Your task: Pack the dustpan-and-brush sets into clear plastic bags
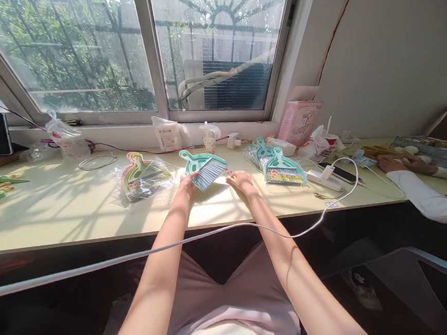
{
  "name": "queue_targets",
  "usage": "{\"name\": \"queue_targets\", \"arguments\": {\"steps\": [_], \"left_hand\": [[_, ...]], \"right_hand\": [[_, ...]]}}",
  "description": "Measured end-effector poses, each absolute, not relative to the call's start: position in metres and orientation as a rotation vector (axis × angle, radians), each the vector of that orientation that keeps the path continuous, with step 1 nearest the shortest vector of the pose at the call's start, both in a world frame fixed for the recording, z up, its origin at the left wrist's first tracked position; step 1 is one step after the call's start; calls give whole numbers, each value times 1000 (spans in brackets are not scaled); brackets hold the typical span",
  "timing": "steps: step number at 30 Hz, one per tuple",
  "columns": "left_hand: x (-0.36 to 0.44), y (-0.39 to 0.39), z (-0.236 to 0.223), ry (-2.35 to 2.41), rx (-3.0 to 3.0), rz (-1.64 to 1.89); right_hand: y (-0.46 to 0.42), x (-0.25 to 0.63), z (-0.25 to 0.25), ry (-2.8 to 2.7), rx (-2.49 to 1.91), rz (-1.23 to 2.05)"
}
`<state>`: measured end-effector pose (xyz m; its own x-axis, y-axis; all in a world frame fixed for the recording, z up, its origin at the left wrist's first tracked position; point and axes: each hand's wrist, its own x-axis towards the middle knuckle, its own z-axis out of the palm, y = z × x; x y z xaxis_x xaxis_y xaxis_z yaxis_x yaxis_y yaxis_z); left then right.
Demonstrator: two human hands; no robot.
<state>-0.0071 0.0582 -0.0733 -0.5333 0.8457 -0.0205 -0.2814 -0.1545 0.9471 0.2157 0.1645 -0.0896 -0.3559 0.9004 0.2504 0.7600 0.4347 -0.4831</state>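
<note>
A teal mini brush and dustpan set (204,169) lies on the pale yellow desk (75,210) in front of me. My left hand (188,183) touches its lower left edge, fingers curled against the brush. My right hand (241,179) rests on the desk just right of the set, fingers bent down onto the surface near a small item I cannot make out. A green and pink set in a clear bag (144,180) sits to the left. A stack of teal bagged sets (279,165) is to the right.
A white cable (213,233) runs across my lap to a power strip (325,180) and a phone (340,172). Another person's sleeved arm (422,193) rests on the desk at right. Bags, a cup (208,140) and a pink box (299,120) line the window sill.
</note>
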Motion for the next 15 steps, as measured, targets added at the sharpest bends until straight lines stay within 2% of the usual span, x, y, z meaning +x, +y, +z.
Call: {"name": "queue_targets", "arguments": {"steps": [6, 12, 15], "left_hand": [[-7, 60, -73, 1299, 622, 1830], [-2, 53, -71, 1238, 589, 1857], [-1, 50, -70, 1234, 645, 1864]], "right_hand": [[168, 212, -99, -2062, -1223, 672], [175, 221, -101, -1872, -1619, 427], [173, 224, -105, -1826, -1662, 436]]}}
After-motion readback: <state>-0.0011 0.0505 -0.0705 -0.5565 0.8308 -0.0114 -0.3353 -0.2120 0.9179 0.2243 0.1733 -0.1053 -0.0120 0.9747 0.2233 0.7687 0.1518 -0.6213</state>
